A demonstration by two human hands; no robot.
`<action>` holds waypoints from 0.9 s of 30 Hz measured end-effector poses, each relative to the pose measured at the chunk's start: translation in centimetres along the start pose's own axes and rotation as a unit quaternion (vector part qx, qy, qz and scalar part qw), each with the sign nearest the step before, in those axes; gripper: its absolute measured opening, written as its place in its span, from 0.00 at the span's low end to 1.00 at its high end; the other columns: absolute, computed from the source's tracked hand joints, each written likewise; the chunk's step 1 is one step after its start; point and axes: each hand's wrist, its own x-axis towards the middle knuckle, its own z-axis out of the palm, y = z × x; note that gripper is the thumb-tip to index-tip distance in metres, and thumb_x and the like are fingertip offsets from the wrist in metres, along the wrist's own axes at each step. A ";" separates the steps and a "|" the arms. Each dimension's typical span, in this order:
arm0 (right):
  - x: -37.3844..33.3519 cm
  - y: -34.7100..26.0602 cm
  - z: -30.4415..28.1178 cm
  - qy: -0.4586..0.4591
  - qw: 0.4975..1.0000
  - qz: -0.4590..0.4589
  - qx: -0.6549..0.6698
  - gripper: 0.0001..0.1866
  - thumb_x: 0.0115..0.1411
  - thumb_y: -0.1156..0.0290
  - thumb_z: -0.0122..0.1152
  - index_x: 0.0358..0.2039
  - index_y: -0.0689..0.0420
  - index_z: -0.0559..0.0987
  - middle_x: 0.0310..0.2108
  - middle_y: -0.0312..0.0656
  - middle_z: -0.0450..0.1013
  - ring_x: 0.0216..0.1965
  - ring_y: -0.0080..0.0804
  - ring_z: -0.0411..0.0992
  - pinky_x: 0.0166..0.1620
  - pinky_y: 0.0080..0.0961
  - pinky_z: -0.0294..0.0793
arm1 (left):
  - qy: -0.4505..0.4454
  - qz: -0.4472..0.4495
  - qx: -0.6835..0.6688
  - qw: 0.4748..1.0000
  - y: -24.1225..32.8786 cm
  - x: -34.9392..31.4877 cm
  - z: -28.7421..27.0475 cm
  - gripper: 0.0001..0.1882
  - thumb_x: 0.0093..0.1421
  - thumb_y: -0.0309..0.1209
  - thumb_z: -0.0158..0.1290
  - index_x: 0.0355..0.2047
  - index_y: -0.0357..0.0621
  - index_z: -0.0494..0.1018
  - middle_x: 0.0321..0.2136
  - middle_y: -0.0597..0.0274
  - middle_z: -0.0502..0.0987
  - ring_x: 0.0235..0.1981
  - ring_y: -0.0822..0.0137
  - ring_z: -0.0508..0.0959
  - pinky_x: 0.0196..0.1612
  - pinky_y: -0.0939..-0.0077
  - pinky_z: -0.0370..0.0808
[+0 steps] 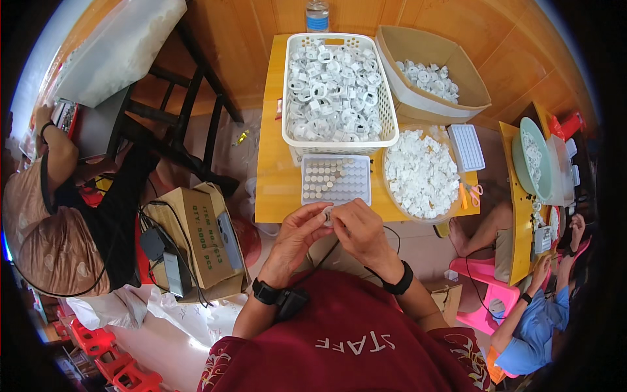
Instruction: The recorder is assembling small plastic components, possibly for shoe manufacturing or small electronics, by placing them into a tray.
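Observation:
Just past the near table edge, my left hand [297, 236] pinches a small round clear plastic piece [328, 214] between thumb and fingers. My right hand [367, 238] is closed right beside it, its fingertips meeting the piece; whether they grip a further small part is hidden. Beyond them a white tray [356, 195] lies on the table, with small round metallic discs [320, 178] in its left pockets. Behind it stands a white basket [295, 145] heaped with clear and white plastic pieces [336, 91]. To the right, a round tub [390, 185] is full of small white parts [421, 173].
A cardboard box [408, 46] of similar pieces stands at the back right, near a second tray [466, 147]. Orange-handled scissors [475, 192] lie by the table's right edge [450, 214]. A co-worker sits left beside an open carton [196, 228]; another sits right at a yellow table [513, 228].

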 end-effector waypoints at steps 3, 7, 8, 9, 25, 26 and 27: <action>-0.1 -0.1 0.0 -0.030 0.999 -0.003 -0.018 0.11 0.42 0.86 0.57 0.26 0.59 0.71 0.23 0.41 0.68 0.22 0.38 0.66 0.25 0.28 0.66 | 0.006 0.019 0.040 0.999 0.1 -0.1 0.3 0.13 0.56 0.25 0.51 0.42 0.39 0.71 0.37 0.62 0.73 0.37 0.73 0.74 0.40 0.80 0.74; -0.2 0.3 0.0 -0.030 0.999 0.037 0.021 0.09 0.43 0.85 0.57 0.27 0.59 0.72 0.23 0.41 0.68 0.23 0.38 0.66 0.26 0.27 0.66 | 0.002 0.019 0.053 0.998 0.0 -0.1 -0.1 0.13 0.56 0.25 0.51 0.42 0.38 0.70 0.38 0.60 0.73 0.38 0.71 0.74 0.39 0.78 0.75; -0.4 0.6 0.0 -0.037 0.996 0.069 0.052 0.09 0.43 0.83 0.57 0.28 0.59 0.72 0.23 0.41 0.67 0.25 0.39 0.66 0.28 0.28 0.67 | 0.002 0.021 0.050 0.999 0.0 -0.1 0.0 0.13 0.56 0.25 0.51 0.42 0.38 0.70 0.38 0.60 0.73 0.38 0.71 0.74 0.39 0.78 0.75; -0.6 0.7 0.0 -0.045 0.991 0.100 0.082 0.09 0.44 0.82 0.56 0.29 0.58 0.73 0.23 0.42 0.66 0.28 0.40 0.66 0.30 0.29 0.67 | 0.002 0.023 0.046 0.999 0.0 -0.1 0.1 0.13 0.55 0.25 0.51 0.42 0.38 0.70 0.38 0.60 0.74 0.37 0.71 0.74 0.39 0.78 0.75; -1.2 1.5 -0.4 -0.069 0.873 0.352 0.330 0.06 0.47 0.81 0.58 0.24 0.59 0.71 0.21 0.31 0.67 0.22 0.17 0.65 0.25 0.15 0.64 | -0.015 0.005 0.101 0.995 0.2 -0.7 0.7 0.13 0.56 0.27 0.51 0.42 0.38 0.71 0.37 0.60 0.74 0.36 0.72 0.74 0.41 0.78 0.73; -1.0 1.4 -0.7 -0.075 0.856 0.363 0.360 0.06 0.47 0.81 0.59 0.24 0.59 0.71 0.21 0.30 0.67 0.22 0.14 0.64 0.25 0.14 0.64 | -0.015 -0.003 0.089 0.996 0.2 -0.8 0.8 0.13 0.56 0.27 0.51 0.42 0.38 0.71 0.37 0.60 0.74 0.36 0.71 0.74 0.41 0.78 0.73; -0.8 1.4 -0.9 -0.080 0.838 0.373 0.390 0.05 0.48 0.82 0.59 0.24 0.59 0.72 0.21 0.28 0.67 0.23 0.12 0.63 0.25 0.12 0.63 | -0.016 -0.012 0.077 0.997 0.3 -0.8 0.8 0.13 0.56 0.27 0.51 0.42 0.38 0.71 0.38 0.60 0.74 0.37 0.71 0.74 0.41 0.78 0.73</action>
